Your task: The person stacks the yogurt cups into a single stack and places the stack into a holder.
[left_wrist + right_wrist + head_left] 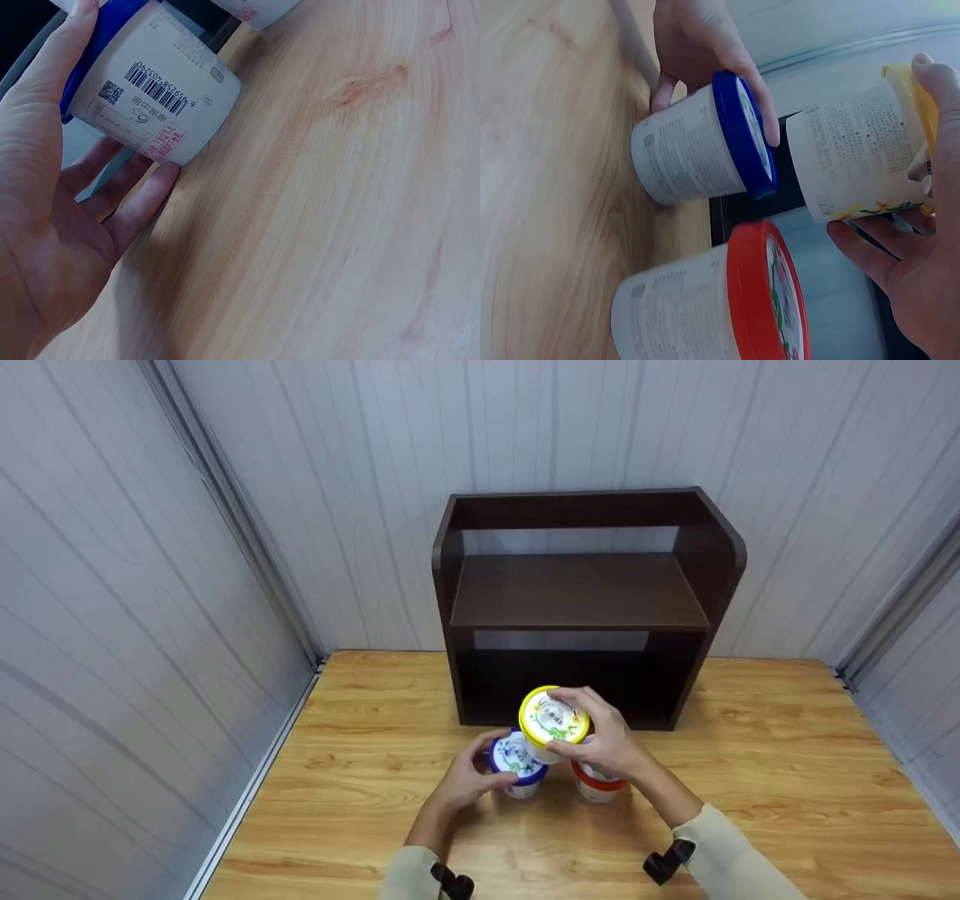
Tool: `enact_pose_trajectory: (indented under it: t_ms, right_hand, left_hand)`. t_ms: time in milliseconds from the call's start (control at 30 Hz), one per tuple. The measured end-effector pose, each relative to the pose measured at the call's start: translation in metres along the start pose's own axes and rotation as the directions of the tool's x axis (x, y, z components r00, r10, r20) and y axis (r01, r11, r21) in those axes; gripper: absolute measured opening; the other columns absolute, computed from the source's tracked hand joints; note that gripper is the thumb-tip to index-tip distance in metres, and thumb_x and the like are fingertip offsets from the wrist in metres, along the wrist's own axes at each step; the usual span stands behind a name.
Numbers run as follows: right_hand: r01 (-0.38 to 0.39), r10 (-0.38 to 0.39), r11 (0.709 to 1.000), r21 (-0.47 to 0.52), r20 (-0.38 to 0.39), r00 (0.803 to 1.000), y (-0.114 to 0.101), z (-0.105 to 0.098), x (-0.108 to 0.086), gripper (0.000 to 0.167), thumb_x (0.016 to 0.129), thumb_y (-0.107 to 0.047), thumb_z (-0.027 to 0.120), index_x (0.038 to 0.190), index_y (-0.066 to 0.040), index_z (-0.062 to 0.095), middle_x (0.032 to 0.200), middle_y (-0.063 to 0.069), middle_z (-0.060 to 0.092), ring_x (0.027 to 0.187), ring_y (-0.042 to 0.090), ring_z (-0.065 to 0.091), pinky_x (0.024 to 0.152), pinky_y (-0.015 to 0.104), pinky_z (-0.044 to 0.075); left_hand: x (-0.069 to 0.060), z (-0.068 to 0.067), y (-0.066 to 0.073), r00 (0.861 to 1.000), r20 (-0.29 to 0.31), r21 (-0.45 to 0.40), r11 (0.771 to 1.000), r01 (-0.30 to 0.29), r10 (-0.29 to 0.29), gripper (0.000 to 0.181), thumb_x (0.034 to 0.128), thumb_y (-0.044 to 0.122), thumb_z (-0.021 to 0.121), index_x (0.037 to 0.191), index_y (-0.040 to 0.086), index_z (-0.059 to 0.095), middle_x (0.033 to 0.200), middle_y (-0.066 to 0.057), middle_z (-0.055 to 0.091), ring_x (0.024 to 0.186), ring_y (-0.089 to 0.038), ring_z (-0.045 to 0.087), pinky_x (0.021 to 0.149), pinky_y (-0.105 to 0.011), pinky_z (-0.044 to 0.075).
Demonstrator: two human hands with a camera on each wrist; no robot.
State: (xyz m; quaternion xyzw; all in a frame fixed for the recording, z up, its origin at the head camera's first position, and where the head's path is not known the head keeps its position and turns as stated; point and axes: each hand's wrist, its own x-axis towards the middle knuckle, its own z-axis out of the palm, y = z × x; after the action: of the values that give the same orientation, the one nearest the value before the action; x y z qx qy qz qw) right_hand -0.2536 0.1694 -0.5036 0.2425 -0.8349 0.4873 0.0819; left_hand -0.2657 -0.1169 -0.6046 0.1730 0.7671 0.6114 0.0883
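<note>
We mark the right hand (606, 739) with its grip clamped on the yellow-lidded tub (552, 720), raised off the tabletop (360, 780) in front of the dark brown shelf unit (577, 589). We tag the left hand (465, 780), grip clamped round the blue-lidded tub (519, 757), upright on the tabletop. Red-lidded tub (598, 792) stands upright too, near the blue-lidded tub, below the right hand.

L hand (466, 777) bare; lt. beige L sleeve (409, 873) behind it, small blk L cam (454, 883) attached; R hand (606, 739) bare; lt. beige R sleeve (727, 851) behind it, boxy blk R cam (664, 865) attached.
</note>
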Motion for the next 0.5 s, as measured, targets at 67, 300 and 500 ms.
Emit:
enact_pose_trajectory:
  t_ms: [67,300,500]
  right_hand:
    - [0.001,-0.001,1.000,0.013,0.005,1.000,0.000,0.004,0.001,0.071,0.088,-0.026,0.098,0.152,-0.014,0.067,0.145,0.010,0.068,0.120,0.012,0.063,0.104,0.021,0.056]
    - [0.042,-0.043,0.998,0.049,0.013,0.999,0.002,0.016,0.002,0.071,0.088,-0.023,0.098,0.151,-0.012,0.067,0.143,0.011,0.069,0.121,0.008,0.063,0.105,0.019,0.055]
    - [0.047,-0.048,0.995,0.085,0.014,0.999,0.004,0.025,0.003,0.070,0.089,-0.022,0.098,0.151,-0.012,0.068,0.144,0.011,0.069,0.121,0.006,0.063,0.104,0.016,0.055]
  left_hand:
    - [0.000,0.000,0.000,1.000,0.000,0.000,1.000,0.005,-0.005,0.077,0.0940,0.025,0.094,0.161,0.014,0.058,0.148,-0.019,0.070,0.127,-0.019,0.065,0.114,-0.040,0.052]
    - [0.000,0.001,0.001,1.000,0.000,-0.002,1.000,0.009,-0.009,0.077,0.0941,0.025,0.094,0.161,0.012,0.058,0.148,-0.020,0.070,0.129,-0.020,0.065,0.115,-0.041,0.052]
    - [-0.001,0.001,0.001,0.999,-0.008,-0.007,0.999,0.035,-0.035,0.076,0.0950,0.020,0.092,0.162,0.010,0.056,0.147,-0.019,0.070,0.129,-0.020,0.065,0.118,-0.042,0.051]
